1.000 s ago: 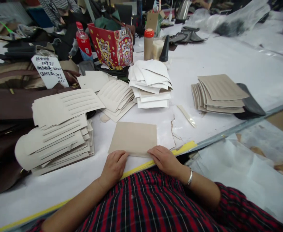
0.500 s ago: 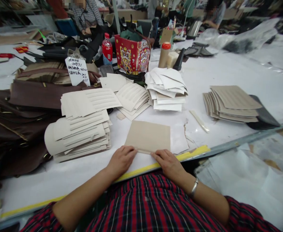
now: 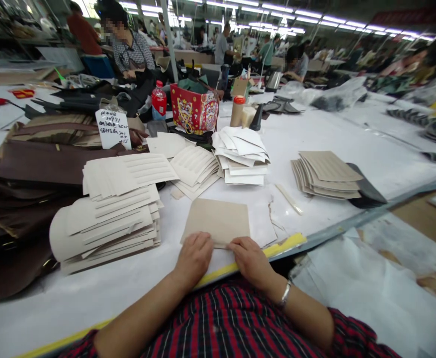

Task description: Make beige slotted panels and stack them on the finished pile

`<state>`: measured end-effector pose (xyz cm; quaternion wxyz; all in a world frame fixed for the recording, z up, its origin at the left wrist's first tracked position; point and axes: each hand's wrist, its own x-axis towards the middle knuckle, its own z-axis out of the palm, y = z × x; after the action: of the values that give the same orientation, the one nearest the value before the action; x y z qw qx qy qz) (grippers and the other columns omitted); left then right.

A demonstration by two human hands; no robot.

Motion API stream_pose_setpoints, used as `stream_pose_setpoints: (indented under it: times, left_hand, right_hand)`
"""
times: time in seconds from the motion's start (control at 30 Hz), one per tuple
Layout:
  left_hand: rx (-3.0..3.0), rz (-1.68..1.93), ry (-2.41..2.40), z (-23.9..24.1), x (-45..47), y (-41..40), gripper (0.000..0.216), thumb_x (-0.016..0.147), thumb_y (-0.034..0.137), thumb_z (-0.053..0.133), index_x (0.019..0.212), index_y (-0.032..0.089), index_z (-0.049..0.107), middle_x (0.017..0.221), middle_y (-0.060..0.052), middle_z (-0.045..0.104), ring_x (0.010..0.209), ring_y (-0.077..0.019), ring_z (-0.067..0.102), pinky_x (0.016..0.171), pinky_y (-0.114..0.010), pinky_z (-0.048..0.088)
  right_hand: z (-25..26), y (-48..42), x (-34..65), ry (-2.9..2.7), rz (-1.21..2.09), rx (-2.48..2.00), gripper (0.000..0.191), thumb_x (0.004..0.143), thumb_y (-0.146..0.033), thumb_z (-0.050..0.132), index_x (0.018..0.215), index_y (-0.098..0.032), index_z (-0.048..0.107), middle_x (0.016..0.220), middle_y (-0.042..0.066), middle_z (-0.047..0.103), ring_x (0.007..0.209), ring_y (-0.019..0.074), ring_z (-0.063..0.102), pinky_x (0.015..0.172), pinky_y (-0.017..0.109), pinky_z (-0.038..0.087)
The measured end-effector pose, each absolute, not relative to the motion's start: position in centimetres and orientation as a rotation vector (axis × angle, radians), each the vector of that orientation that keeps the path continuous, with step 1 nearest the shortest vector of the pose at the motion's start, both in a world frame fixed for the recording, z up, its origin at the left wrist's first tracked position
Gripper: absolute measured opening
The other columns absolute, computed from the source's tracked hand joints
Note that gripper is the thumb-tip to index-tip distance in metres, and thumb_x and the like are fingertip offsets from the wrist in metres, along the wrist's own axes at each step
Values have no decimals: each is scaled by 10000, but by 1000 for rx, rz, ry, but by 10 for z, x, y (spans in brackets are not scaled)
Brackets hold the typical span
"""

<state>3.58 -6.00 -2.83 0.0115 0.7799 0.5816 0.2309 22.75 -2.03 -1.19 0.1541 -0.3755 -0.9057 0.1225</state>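
A flat beige rectangular piece (image 3: 218,220) lies on the white table (image 3: 352,144) close to its near edge. My left hand (image 3: 195,257) rests on the piece's near left corner, fingers curled and pressed onto it. My right hand (image 3: 250,258) presses the near right edge the same way, a silver bracelet on its wrist. Both hands lie knuckles up, fingertips on the piece's near edge.
A tall pile of slotted cream pieces (image 3: 113,209) stands to the left, more slotted pieces (image 3: 195,166) and a white folded stack (image 3: 243,154) behind. A beige stack (image 3: 325,174) lies right, a slim bone tool (image 3: 288,199) before it. Brown leather (image 3: 27,169) fills the left. People work at far tables.
The camera has tilted up, showing more of the room. My hands have drawn closer together along the beige piece's near edge.
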Motion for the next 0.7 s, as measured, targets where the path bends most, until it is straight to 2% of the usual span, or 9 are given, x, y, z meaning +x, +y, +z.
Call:
stream_pose_setpoints:
  times: [0.13,0.27,0.43,0.6,0.7]
  left_hand:
    - [2390,669,1681,-37,59,-43,203,846,229,436,1016,207,547,983,-60,574,909,-193,494,808,-366,416]
    - [2344,610,1693,-37,26,-47,277,809,348,505,1043,204,537,1055,-69,551,965,-217,478,843,-381,410]
    - [2199,585,1771,-30,-18,-59,384,767,405,555,1093,207,513,1093,-71,527,998,-227,470,879,-386,404]
    - [2083,623,1687,-27,-26,-60,366,751,348,583,1083,209,518,1122,-70,512,1043,-215,461,931,-393,383]
    - [1820,851,1698,-28,-29,-63,313,773,269,531,1078,201,503,1199,-84,462,1118,-202,434,947,-389,383]
  right_hand:
    - [-10,-7,219,-2540,376,-1160,190,830,-145,436,927,-202,589,866,50,570,837,168,503,779,322,423]
    - [-11,-1,223,-2518,436,-1219,113,824,-213,479,892,-203,569,851,42,557,827,173,504,769,321,418]
    - [-15,1,232,-2528,467,-1220,137,808,-220,497,927,-196,560,886,53,547,850,184,496,791,331,413]
    - [-16,2,237,-2561,534,-1168,187,799,-258,515,975,-200,547,928,60,538,879,195,485,811,350,411]
    - [-15,3,241,-2567,568,-1121,232,791,-279,529,1010,-200,533,957,65,535,910,201,481,833,360,409]
